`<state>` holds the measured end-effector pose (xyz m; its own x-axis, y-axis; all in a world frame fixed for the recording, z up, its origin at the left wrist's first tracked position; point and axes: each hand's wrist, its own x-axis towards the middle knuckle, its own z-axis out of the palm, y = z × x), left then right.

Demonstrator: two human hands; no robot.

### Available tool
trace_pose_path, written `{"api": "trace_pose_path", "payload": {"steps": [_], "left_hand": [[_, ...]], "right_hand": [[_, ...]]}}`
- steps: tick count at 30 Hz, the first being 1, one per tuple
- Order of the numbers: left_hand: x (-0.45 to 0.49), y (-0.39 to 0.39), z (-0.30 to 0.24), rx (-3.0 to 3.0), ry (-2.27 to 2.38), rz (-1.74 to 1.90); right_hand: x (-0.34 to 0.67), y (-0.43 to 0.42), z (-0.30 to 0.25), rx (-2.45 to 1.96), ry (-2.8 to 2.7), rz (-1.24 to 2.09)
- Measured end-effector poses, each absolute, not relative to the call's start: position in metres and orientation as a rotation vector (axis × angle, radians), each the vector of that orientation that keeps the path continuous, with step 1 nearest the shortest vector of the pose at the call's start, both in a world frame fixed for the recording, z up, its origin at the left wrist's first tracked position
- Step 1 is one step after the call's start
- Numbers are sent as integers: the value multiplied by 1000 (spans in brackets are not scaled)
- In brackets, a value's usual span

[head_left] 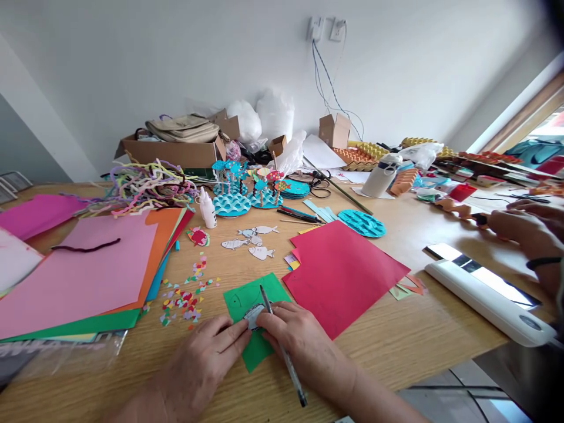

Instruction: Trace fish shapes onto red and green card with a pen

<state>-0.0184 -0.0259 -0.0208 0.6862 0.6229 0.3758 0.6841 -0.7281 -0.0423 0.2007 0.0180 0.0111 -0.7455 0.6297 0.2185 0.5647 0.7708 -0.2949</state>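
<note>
A small pale paper cutout with dark outlines lies on a piece of green paper, its shape partly covered by fingers. My left hand is closed, with its thumb and forefinger at the cutout's left edge. Between the fingers of my right hand a pen slants, its tip up and away from the paper. That hand's fingertips also touch the cutout from the right. On the green paper's upper left a fish outline is drawn. Several white paper fish lie farther back.
Red paper lies to the right, coloured sheets to the left. Paper bits are scattered beside a glue bottle. A white laminator-like device sits near another person's hands. Pipe cleaners and fish models stand behind.
</note>
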Motion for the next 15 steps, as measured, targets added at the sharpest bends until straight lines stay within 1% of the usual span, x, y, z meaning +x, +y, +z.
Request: {"api": "trace_pose_path", "payload": {"steps": [3, 7, 10, 13, 15], "left_hand": [[-20, -24, -18, -2772, -1111, -569], [-29, -15, -6, -2809, -1304, -848], [-32, -11, 1, -2823, -1360, -968], [-28, -10, 5, -2846, -1223, -966], [-24, -12, 4, -2860, -1154, -894]], "right_hand": [[200, 18, 11, -927, -2698, 293], [201, 19, 14, -939, -2708, 313], [200, 19, 17, -956, -2694, 323], [199, 20, 20, -966, -2685, 354], [199, 21, 20, -968, -2682, 382]]}}
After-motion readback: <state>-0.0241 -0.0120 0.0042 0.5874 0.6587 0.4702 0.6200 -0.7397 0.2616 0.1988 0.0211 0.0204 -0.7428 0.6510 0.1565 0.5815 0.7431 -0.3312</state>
